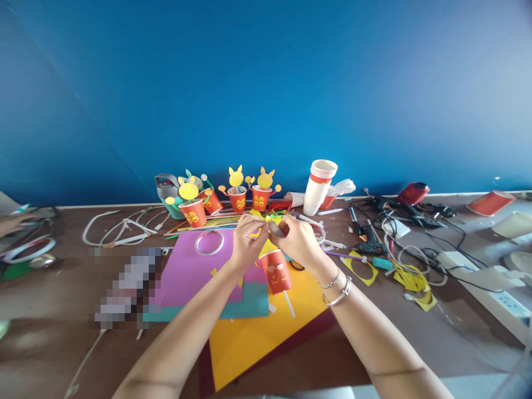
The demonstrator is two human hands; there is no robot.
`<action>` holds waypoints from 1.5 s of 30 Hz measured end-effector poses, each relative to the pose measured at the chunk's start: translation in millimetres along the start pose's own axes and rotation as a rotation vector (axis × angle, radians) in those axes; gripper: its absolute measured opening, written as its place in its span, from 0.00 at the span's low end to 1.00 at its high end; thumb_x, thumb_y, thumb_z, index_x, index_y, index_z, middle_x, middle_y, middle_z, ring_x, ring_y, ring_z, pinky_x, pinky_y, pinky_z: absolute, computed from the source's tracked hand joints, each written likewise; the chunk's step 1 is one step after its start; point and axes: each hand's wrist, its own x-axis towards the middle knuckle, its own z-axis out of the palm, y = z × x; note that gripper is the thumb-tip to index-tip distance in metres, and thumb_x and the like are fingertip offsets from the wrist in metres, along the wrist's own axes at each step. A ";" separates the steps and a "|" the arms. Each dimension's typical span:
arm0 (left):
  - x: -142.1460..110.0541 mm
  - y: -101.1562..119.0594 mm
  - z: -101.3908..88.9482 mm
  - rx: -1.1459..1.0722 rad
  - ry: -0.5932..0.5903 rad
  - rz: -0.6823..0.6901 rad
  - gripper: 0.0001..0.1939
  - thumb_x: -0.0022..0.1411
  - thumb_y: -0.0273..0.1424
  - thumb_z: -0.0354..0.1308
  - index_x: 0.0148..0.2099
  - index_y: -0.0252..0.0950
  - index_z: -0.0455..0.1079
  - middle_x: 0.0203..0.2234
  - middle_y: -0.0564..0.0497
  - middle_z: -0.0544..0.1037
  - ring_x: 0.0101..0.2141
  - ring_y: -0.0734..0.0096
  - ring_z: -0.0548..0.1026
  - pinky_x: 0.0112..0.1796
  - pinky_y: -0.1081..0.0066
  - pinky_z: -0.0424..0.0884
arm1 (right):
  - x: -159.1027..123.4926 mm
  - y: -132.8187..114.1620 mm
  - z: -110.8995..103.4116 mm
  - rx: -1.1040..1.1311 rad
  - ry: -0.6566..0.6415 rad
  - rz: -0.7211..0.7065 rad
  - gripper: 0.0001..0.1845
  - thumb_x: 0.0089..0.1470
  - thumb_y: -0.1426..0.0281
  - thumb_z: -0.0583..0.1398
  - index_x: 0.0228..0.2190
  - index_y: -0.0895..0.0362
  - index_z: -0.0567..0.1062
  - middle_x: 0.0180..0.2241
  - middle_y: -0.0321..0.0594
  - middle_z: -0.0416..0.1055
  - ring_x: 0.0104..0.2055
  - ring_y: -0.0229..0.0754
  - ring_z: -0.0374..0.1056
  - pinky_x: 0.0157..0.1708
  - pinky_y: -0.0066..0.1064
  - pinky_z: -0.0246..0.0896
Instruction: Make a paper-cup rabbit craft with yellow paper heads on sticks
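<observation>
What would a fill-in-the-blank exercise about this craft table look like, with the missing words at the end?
The wall is ____. The bracelets are on the person's ____ arm. The white ring lies on a ____ sheet. The number of yellow heads with ears is ____.
Missing words: blue; right; purple; three.

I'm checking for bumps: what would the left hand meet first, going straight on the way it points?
Most likely the right hand, whose fingertips look very close to those of the left hand, though depth there is unclear.
</observation>
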 end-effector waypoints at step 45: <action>0.5 -46.7 -11.9 -0.015 -0.649 -0.793 0.17 0.48 0.42 0.62 0.18 0.35 0.68 0.11 0.56 0.64 0.17 0.76 0.62 0.20 0.74 0.53 | 26.6 45.4 20.7 0.609 -0.074 0.184 0.16 0.46 0.58 0.59 0.23 0.59 0.74 0.24 0.38 0.73 0.26 0.36 0.64 0.26 0.27 0.58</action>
